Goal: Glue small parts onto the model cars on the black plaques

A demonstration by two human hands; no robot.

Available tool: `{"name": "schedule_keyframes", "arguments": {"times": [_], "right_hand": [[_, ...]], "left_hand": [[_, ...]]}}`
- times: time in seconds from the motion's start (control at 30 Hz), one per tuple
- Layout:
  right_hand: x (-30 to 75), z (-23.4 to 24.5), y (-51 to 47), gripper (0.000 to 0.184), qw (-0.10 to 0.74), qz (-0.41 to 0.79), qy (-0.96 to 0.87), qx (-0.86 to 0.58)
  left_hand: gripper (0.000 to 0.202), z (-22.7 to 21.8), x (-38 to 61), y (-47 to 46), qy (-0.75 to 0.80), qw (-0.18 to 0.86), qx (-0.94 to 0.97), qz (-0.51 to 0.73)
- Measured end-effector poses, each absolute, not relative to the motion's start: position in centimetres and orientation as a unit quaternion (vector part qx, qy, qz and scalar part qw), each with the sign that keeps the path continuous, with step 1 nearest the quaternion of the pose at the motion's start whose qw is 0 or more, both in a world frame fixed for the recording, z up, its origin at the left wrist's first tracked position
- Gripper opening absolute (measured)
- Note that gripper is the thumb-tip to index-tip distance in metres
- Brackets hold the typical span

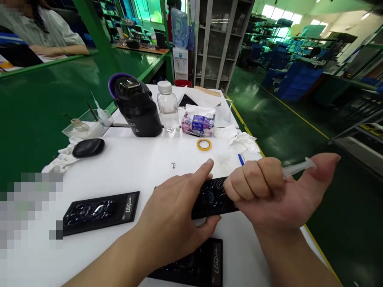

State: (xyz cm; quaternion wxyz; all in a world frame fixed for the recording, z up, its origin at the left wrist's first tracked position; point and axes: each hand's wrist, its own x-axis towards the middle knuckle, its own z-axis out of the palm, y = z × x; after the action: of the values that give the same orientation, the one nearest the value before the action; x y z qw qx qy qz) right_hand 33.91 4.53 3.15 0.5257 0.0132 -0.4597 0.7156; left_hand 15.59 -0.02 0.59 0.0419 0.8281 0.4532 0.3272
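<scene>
Your left hand grips a black panel, with the thumb beneath and the forefinger stretched along its top edge. The panel is lifted off the white table, well in front of the black flask and to its right. Your hands cover both ends of the panel, so its full outline is hidden.

Your right hand is curled closed round a clear syringe. Only the rear end shows, lying against your outstretched thumb. The tip is buried behind your fingers, and I cannot tell whether it touches the panel.

A clear bottle stands just right of the flask. A yellow tape ring lies in front of the flask and to its right.

A second panel lies flat well in front of the flask. A third panel, nearer you than the flask and the second panel, is mostly hidden under your left forearm and cut off by the frame's edge. A blurred patch hides the table corner left of the second panel.
</scene>
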Motion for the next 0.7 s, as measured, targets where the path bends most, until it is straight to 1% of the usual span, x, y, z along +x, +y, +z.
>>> {"name": "schedule_keyframes", "arguments": {"times": [0.4,0.7], "right_hand": [[33.43,2.76,4.83,0.07,0.512,0.713,-0.479,-0.008],[33.52,2.77,4.62,0.069,0.526,0.697,-0.487,-0.033]], "left_hand": [[0.088,0.54,15.7,-0.03,0.458,0.035,0.83,0.317],[0.086,0.24,15.71,0.02,0.469,0.04,0.824,0.314]]}}
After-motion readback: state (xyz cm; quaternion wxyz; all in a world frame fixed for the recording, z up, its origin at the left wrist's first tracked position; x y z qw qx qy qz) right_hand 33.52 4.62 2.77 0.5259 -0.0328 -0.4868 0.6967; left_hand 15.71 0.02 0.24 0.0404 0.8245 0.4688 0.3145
